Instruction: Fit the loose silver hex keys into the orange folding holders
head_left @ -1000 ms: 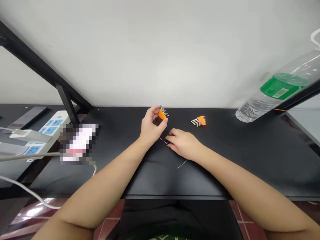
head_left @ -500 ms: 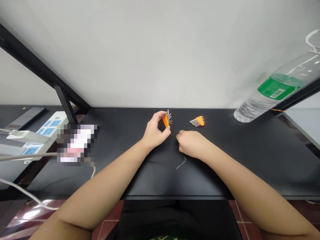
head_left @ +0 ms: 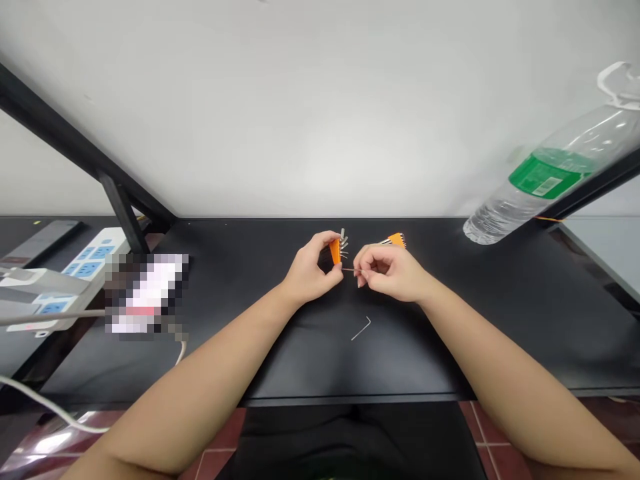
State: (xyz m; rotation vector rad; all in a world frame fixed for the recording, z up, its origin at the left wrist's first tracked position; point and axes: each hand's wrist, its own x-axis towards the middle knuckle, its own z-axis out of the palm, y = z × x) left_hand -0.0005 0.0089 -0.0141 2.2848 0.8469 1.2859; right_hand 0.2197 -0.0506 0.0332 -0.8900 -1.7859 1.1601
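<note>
My left hand grips an orange hex key holder between thumb and fingers; several metal keys stick out of its right side. Just to the right, my right hand is pinched on a thin hex key, whose far end reaches the lower edge of the holder by my left thumb. Whether that end is inside a slot I cannot tell. Behind my right hand lies a second orange holder with several keys, partly covered by the hand. A loose small hex key rests on the black table nearer to me.
A large water bottle with a green label stands at the right by the wall. On the left are a blurred-out phone, a white power strip with plugs, and white cables. A black metal frame edges the table.
My right hand has turned and lifted slightly, and a thin hex key now shows between it and the holder. The second holder is more covered. The view has shifted a little.
</note>
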